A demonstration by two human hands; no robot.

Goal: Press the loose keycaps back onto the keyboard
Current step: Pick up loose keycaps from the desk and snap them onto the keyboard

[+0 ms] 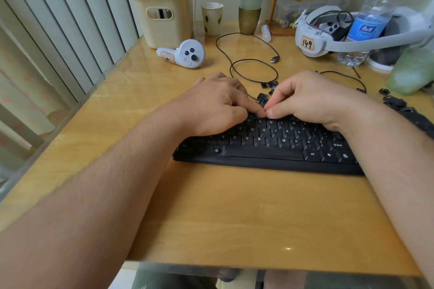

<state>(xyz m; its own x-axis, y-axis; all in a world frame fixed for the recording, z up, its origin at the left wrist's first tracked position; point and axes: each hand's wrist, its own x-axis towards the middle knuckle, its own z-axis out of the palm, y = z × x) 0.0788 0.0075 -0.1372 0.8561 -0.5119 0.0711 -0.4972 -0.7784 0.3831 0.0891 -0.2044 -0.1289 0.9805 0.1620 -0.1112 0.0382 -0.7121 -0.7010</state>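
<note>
Head view: left hand (pixel 218 103), fingers curled, and right hand (pixel 305 98), thumb and forefinger pinched, meet at the top row of the keyboard (pixel 270 145), apparently on one keycap; whether either actually grips it cannot be told. Remaining loose keycaps (pixel 270 88) lie on the desk (pixel 211 206) at 12 o'clock from the fingertips, with more at 3 o'clock past the right wrist. Each cap looks light, rigid and smooth: pinch by opposite side walls, seat squarely, press straight down.

Black on honey-yellow
Black keyboard (pixel 270 145) with white letters, black keycaps (pixel 267 91), yellow wood-grain bench (pixel 211 206), cream basket (pixel 162 16), white leaf-printed cup (pixel 211 19), blue-labelled bottle (pixel 368 19).
</note>
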